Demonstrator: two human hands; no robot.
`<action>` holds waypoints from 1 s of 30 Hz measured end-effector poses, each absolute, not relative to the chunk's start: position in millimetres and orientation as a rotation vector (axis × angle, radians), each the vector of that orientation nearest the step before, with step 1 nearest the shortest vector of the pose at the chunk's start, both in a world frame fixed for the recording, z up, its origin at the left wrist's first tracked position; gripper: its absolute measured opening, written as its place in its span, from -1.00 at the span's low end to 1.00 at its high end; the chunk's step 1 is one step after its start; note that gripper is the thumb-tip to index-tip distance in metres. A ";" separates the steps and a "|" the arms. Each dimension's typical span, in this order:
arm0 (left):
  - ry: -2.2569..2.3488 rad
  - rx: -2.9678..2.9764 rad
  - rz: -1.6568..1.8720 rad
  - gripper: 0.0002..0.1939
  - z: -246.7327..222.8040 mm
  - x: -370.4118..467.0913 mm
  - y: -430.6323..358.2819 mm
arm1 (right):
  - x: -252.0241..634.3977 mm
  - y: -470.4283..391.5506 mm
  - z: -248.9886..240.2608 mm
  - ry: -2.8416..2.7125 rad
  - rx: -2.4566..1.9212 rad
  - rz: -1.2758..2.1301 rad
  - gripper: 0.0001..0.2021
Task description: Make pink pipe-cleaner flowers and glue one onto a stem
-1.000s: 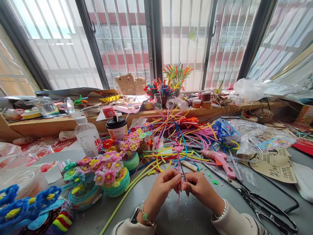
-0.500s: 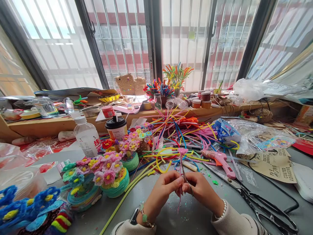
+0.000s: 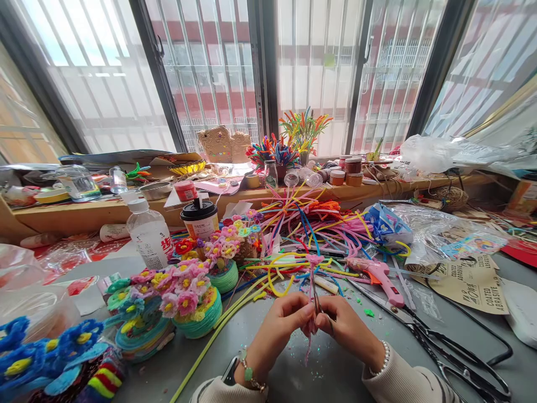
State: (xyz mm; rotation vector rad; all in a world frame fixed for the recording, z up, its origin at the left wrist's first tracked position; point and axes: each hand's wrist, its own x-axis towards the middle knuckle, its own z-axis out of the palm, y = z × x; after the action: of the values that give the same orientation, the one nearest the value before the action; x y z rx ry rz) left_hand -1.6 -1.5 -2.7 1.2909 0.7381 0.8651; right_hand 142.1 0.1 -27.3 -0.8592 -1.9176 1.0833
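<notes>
Near the middle of the grey table, my left hand [image 3: 289, 318] pinches a thin pink pipe-cleaner piece [image 3: 314, 262], whose wider pink tip points up and whose thin end hangs below the fingers. Close beside it, my right hand [image 3: 346, 324] is closed around a slim dark metal tool [image 3: 318, 299], which looks like small scissors or tweezers. The tool lies along the pink stem, and the fingertips of both hands nearly meet. Its lower part is mostly hidden by the fingers.
Pipe-cleaner flowers [image 3: 187, 291] and a plastic bottle [image 3: 146, 232] stand at left. Behind the hands lies a pile of pipe cleaners [image 3: 319, 224]. A pink glue gun [image 3: 384, 282] and large black-handled scissors [image 3: 444, 347] lie at right, near sandpaper sheets [image 3: 470, 285].
The dark tool has shifted slightly, with its blades more upright against the pink stem. My right fingers have moved a little; my left hand is nearly unchanged.
</notes>
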 end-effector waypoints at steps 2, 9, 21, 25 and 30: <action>0.742 1.296 0.854 -0.73 -3.6 -1.7 -1.0 | 142.3 0.6 -27.6 -1.913 -0.882 1.051 -0.41; 0.762 1.315 0.863 -0.70 -3.8 -1.3 0.0 | 140.5 0.2 -28.2 -1.856 -1.063 0.881 -0.41; 0.754 1.329 0.877 -0.71 -3.3 -1.4 -0.5 | 141.5 -0.7 -26.8 -1.818 -0.988 1.000 -0.40; 0.752 1.320 0.849 -0.70 -3.5 -1.0 -0.6 | 142.6 -0.4 -24.9 -1.827 -0.913 1.050 -0.40; 0.760 1.322 0.865 -0.71 -3.3 -0.8 -0.5 | 141.9 0.9 -25.4 -1.800 -1.018 1.030 -0.43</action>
State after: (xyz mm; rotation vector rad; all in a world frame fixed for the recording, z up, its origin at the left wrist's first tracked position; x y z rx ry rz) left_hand -0.8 -0.5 -3.3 1.3217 0.7601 0.8647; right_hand 141.9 0.9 -25.4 -1.0182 -1.7997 1.0303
